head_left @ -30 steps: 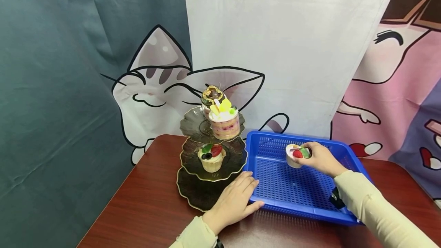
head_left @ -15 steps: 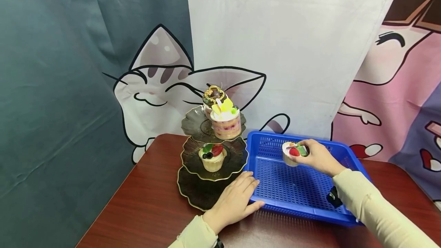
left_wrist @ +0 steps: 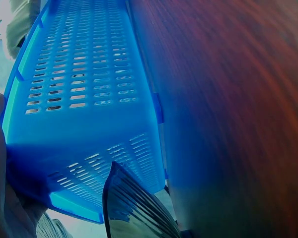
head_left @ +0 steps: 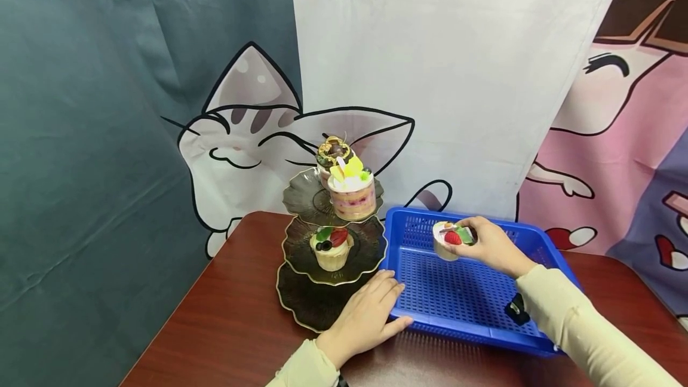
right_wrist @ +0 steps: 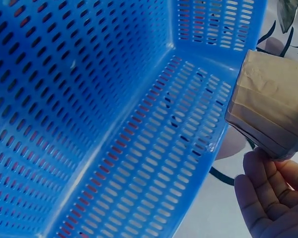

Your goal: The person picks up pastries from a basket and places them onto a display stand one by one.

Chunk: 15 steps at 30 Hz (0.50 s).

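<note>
My right hand (head_left: 491, 248) pinches a small cupcake (head_left: 444, 248) between thumb and fingers, over the far part of a blue plastic basket (head_left: 451, 324). White cream, a strawberry and a green piece top the cupcake. In the right wrist view its pale, pleated wrapper (right_wrist: 268, 99) appears tilted, level with the basket rim, with fingertips at its edge. My left hand (head_left: 361, 317) rests at the basket's near left corner, fingers extended along the left rim and thumb on the front rim. The left wrist view has only part of this hand (left_wrist: 0, 163), beside the perforated basket wall.
A three-tier dark stand (head_left: 294, 297) with wavy gold edges stands left of the basket. Its middle tier holds a fruit-topped cupcake (head_left: 331, 255); a layered dessert cup (head_left: 353, 199) and a chocolate-topped one (head_left: 325, 166) share the top tier. A cartoon curtain (head_left: 462, 88) hangs behind the table (head_left: 215, 315).
My right hand has carried the cupcake a little to the left above the basket. The left hand has stayed on the basket's corner.
</note>
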Each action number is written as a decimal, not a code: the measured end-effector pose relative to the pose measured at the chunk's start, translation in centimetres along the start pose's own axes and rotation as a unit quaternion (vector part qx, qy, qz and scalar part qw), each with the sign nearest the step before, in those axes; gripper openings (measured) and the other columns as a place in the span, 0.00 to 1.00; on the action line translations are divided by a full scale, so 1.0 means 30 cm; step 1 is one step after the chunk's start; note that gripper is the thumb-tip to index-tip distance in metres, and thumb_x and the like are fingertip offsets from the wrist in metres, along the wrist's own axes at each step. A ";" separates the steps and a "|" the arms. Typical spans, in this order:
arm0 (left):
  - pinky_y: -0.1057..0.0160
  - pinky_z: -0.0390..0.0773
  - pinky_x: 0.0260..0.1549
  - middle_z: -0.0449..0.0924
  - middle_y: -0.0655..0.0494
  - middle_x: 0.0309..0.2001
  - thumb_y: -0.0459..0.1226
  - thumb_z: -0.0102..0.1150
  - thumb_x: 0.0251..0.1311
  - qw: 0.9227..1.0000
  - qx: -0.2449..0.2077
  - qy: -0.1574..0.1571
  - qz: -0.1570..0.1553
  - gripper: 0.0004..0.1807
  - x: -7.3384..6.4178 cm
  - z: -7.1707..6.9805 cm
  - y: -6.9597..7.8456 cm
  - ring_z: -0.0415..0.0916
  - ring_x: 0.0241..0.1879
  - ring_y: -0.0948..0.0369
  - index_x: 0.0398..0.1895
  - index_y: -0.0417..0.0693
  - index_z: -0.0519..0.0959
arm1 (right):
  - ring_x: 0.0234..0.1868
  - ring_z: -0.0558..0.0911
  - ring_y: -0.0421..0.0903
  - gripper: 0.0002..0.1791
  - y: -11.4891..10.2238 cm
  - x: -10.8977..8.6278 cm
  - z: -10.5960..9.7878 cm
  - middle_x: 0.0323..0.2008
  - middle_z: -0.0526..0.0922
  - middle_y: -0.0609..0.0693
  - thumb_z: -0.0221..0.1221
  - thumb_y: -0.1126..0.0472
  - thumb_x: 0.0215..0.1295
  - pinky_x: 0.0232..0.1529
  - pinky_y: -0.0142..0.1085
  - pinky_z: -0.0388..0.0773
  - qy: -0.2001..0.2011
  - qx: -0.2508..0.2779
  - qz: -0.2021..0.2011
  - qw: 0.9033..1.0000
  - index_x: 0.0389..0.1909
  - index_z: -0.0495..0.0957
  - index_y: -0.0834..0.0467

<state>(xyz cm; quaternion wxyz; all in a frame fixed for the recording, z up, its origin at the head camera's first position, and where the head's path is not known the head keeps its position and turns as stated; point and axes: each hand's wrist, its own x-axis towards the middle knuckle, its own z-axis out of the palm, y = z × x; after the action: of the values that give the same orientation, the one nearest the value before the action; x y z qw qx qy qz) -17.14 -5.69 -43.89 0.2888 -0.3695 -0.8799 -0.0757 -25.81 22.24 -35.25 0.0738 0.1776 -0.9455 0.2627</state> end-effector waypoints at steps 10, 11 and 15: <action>0.64 0.64 0.69 0.79 0.57 0.53 0.60 0.50 0.63 1.000 -0.003 -0.005 -0.002 0.29 -0.001 -0.003 0.000 0.69 0.65 0.60 0.56 0.49 0.78 | 0.38 0.77 0.47 0.35 -0.047 0.001 0.009 0.42 0.80 0.59 0.68 0.46 0.52 0.33 0.30 0.76 -0.001 0.007 -0.013 1.000 0.52 0.74 0.68; 0.64 0.64 0.69 0.79 0.57 0.53 0.60 0.50 0.63 1.000 -0.003 -0.006 -0.002 0.29 -0.001 -0.004 0.001 0.69 0.65 0.60 0.56 0.49 0.78 | 0.38 0.77 0.47 0.35 -0.052 0.002 0.010 0.42 0.80 0.59 0.68 0.46 0.52 0.33 0.30 0.76 -0.001 0.007 -0.016 1.000 0.52 0.74 0.68; 0.64 0.64 0.69 0.79 0.58 0.54 0.60 0.49 0.64 1.000 -0.003 -0.008 -0.003 0.29 -0.002 -0.004 0.001 0.68 0.65 0.60 0.56 0.49 0.77 | 0.36 0.76 0.45 0.33 -0.072 0.007 0.014 0.40 0.80 0.57 0.69 0.47 0.52 0.32 0.29 0.76 0.002 0.010 -0.031 0.999 0.51 0.75 0.68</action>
<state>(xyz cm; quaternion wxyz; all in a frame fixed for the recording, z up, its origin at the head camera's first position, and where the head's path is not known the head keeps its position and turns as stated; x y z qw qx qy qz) -17.04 -5.75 -43.82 0.2805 -0.3684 -0.8831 -0.0759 -25.22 20.23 -34.53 0.0817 0.2069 -0.9369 0.2698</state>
